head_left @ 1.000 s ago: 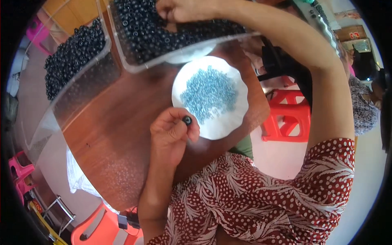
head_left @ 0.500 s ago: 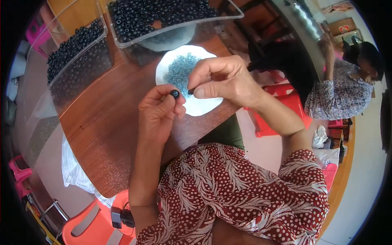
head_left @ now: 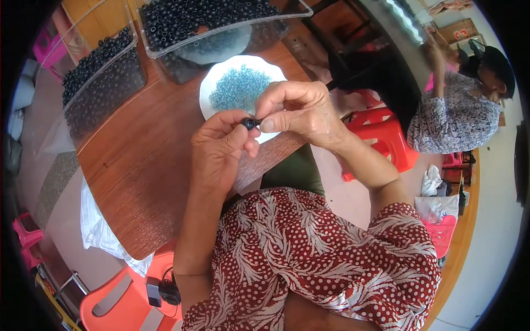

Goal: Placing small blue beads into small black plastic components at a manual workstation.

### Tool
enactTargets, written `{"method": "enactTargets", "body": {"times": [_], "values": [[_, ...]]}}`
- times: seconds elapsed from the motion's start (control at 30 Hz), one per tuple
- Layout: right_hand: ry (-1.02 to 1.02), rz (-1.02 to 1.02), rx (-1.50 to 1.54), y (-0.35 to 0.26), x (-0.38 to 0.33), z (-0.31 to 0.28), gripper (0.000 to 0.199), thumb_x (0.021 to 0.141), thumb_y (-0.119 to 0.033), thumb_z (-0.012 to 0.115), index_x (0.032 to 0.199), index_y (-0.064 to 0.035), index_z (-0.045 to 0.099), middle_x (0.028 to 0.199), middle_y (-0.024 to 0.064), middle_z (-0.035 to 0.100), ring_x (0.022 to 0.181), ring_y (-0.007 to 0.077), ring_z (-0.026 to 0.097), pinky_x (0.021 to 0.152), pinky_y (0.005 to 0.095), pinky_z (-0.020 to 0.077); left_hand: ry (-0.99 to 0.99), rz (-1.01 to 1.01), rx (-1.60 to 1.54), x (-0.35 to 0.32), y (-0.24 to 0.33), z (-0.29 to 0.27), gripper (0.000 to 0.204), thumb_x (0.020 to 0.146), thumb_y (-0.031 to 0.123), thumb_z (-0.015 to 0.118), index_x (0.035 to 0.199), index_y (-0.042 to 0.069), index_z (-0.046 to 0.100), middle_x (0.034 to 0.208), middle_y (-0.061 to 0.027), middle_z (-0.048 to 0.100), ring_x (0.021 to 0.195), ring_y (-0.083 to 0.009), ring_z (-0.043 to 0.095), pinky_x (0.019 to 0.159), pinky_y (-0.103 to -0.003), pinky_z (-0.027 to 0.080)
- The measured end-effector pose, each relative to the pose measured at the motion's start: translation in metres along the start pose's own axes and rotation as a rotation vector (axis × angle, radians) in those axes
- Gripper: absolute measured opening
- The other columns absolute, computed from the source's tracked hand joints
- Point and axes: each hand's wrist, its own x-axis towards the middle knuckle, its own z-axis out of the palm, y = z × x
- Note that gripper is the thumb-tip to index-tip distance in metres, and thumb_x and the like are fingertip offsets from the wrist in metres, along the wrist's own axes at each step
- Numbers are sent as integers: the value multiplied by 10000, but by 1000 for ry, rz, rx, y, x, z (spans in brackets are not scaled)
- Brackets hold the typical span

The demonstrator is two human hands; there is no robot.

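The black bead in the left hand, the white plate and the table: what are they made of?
Black bead: maybe plastic or polished wood; dark, faintly shiny, no visible grain.
White plate: smooth, perhaps plastic or ceramic; its bright, wavy rim doesn't settle which.
Table: likely wood or wood-look board; streaky brown grain, slightly glossy.

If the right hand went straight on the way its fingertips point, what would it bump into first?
Probably the small, round, shiny black piece pinched in the left hand; the right hand appears almost against it, though depth is unclear.
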Motion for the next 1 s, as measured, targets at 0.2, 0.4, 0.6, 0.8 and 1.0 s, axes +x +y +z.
{"method": "enactTargets", "body": {"times": [0.2,0.4,0.6,0.8,1.0], "values": [[-17,-86,-37,7,-4,0,100,740,73,650,827,31,625,803,54,629,749,101,604,684,228,511,-18,-8,-2,-2,-4,-3,154,813,-8,592,959,-56,580,818,-128,621,655,-171,585,562,-278,462],[5,-97,-59,12,-8,2,91,726,73,662,799,31,626,772,57,625,727,106,599,665,229,499,42,11,80,-6,-7,-1,154,794,-26,604,943,-64,592,790,-121,623,625,-156,582,552,-256,464],[36,48,16,14,-12,0,116,677,84,684,760,15,643,794,67,599,736,139,568,682,248,472,74,21,183,-8,-9,0,145,777,-49,607,921,-64,601,761,-113,622,606,-146,577,539,-248,464],[36,91,73,14,-11,-1,121,658,90,686,738,18,632,772,71,596,717,145,580,666,253,500,83,28,247,-11,-10,1,143,768,-64,598,910,-67,604,752,-116,623,599,-137,569,541,-242,467],[44,292,176,12,-7,-5,147,622,116,681,699,20,602,748,58,595,680,147,591,662,259,500,81,4,299,-10,-13,1,141,769,-55,597,910,-65,604,760,-125,627,588,-135,562,537,-239,464]]}}
